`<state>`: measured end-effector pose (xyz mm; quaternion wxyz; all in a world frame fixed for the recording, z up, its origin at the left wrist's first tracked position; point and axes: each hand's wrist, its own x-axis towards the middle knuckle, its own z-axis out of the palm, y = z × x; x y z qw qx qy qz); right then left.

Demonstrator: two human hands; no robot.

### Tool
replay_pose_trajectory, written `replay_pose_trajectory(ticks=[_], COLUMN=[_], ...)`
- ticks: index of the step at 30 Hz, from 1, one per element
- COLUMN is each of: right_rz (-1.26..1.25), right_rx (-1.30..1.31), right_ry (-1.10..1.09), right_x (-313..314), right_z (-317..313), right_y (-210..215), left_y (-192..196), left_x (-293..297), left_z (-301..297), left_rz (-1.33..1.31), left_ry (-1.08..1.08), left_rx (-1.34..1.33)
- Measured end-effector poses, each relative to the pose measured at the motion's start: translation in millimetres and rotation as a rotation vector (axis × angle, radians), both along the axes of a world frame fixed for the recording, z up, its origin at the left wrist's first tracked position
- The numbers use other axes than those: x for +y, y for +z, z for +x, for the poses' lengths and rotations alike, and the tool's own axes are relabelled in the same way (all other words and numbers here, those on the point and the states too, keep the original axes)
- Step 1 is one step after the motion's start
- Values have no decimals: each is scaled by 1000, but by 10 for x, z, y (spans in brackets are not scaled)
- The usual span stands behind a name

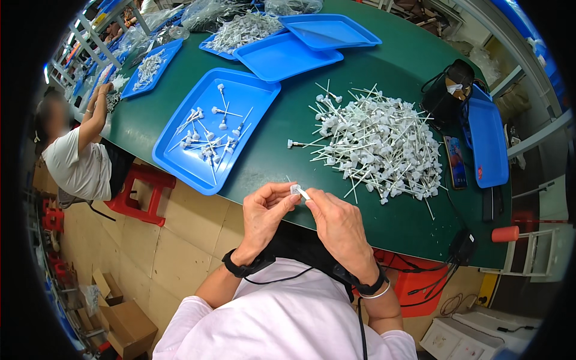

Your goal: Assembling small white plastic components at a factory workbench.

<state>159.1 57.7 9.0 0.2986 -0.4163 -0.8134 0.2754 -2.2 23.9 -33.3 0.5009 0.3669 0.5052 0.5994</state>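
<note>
Both hands meet just off the near edge of the green table, around a small white plastic part with a knob-like head and a thin stem. My left hand pinches its head between thumb and fingers. From the right, my right hand grips a short white tube-like end of the same part; whether this is a separate piece I cannot tell. Beyond them, to the right, lies a large pile of similar white stemmed parts. A blue tray at left holds several such parts, some with dark sections.
Blue trays overlap at the back, near a heaped tray of white parts. On the right are a phone, a black bag, another blue tray and a red cylinder. A co-worker sits at far left by a red stool.
</note>
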Motion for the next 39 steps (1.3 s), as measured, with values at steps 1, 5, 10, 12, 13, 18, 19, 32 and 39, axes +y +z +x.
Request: replay_pose_trajectory(ticks=[1,5,10,12,13,18,19,32,39], right_rz=[7,44,47,46,46,44,39,-541,-880], right_rx=[-3,-40,-67,-70,-72,-52,-38,257,335], right_ry=[-4,-15,-13,-13,-14,-13,-10,120,222], right_x=[-4,-13,-25,-23,-21,-19,-16,180,314], right_z=[-7,-15,-8,-5,-2,-1,0,113,147], right_y=[-2,-15,12,15,19,22,18,-89,-169], left_y=[6,1,-23,-13,-13,-25,-31,-46,-106], left_x=[-3,-15,-22,-21,-17,-30,-30,-14,-15], left_z=[3,11,28,33,34,33,34,50,35], left_rz=[2,12,33,26,25,29,35,57,159], left_ry=[2,12,21,21,19,21,24,43,54], left_rx=[7,26,41,45,42,53,57,63,190])
